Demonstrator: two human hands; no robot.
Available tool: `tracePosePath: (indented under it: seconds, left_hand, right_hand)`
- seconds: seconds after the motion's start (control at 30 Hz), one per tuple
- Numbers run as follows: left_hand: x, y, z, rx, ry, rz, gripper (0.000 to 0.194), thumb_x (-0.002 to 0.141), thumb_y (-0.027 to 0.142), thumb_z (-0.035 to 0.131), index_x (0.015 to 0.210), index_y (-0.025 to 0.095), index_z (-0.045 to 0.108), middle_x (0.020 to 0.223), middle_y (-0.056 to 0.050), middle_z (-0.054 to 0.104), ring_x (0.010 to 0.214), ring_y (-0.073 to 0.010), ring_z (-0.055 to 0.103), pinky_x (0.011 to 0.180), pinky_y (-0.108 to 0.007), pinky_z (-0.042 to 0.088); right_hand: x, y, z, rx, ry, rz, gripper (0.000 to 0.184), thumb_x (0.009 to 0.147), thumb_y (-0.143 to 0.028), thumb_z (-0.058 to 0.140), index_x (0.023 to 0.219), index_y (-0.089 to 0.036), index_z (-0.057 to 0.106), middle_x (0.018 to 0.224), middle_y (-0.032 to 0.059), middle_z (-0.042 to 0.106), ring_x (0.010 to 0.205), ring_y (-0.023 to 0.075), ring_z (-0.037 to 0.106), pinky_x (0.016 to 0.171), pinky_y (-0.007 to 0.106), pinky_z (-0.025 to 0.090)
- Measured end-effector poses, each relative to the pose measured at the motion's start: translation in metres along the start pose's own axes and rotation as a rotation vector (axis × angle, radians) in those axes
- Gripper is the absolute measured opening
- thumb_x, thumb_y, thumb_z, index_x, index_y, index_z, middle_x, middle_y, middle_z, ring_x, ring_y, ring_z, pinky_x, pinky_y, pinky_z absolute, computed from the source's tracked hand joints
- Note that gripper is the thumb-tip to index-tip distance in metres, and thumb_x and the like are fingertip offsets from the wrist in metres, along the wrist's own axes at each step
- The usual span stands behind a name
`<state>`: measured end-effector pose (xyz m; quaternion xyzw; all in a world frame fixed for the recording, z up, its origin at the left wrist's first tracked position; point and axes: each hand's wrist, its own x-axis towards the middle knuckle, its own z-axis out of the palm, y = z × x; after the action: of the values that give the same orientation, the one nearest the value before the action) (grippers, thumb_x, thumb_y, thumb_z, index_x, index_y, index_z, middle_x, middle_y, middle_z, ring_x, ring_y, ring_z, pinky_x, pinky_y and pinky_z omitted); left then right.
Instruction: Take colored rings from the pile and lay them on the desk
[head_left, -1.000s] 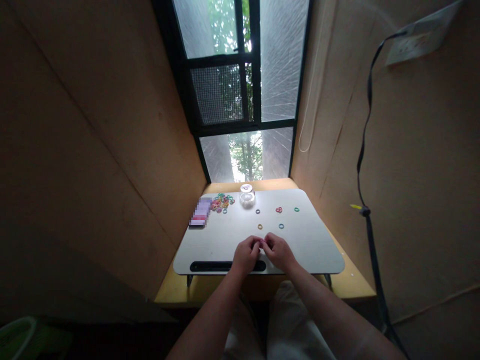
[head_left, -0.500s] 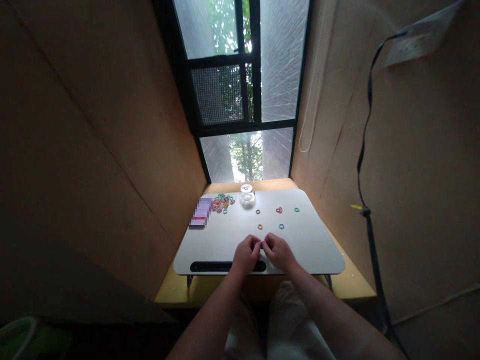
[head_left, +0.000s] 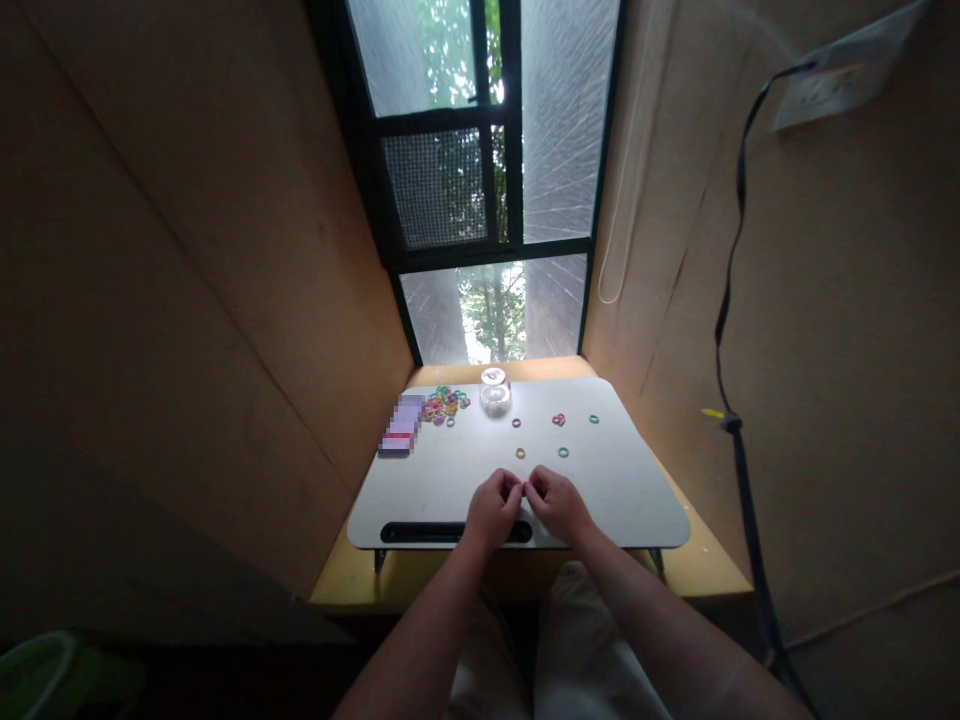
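My left hand and my right hand meet fingertip to fingertip over the near middle of a white lap desk. Both are pinched on a small thing between them, too tiny to name now; a second ago a pink loop showed there. Loose small coloured rings lie beyond the hands: an orange one, a blue one, a purple one, a red pair and a green one. A pile of coloured rings lies at the far left, next to a clear round jar.
A flat pinkish box lies on the desk's left edge. The desk has a dark slot handle at its front and stands on a yellow shelf between wooden walls under a window. A black cable hangs at the right.
The hands stay together at the same spot; the fingers shifted slightly and the pink loop seen between them a second ago no longer shows.
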<state>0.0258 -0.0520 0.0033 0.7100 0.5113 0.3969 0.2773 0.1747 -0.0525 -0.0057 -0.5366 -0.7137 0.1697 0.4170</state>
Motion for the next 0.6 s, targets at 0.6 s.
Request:
tracePosePath:
  seconds: [0.6]
  left_hand:
    - [0.0006,-0.0039,-0.0002,-0.068,-0.046,0.044,0.019,0.084,0.024,0.045,0.088,0.019,0.062,0.079,0.000,0.065,0.070,-0.0120,0.056,0.066,-0.024,0.041]
  right_hand:
    - [-0.0003,0.0010,0.0011,-0.005,-0.008,0.019,0.020,0.084,-0.033,0.048,0.068,-0.020,0.049,0.059,-0.0019,0.053,0.054,0.0110,0.046,0.052,0.022,0.030]
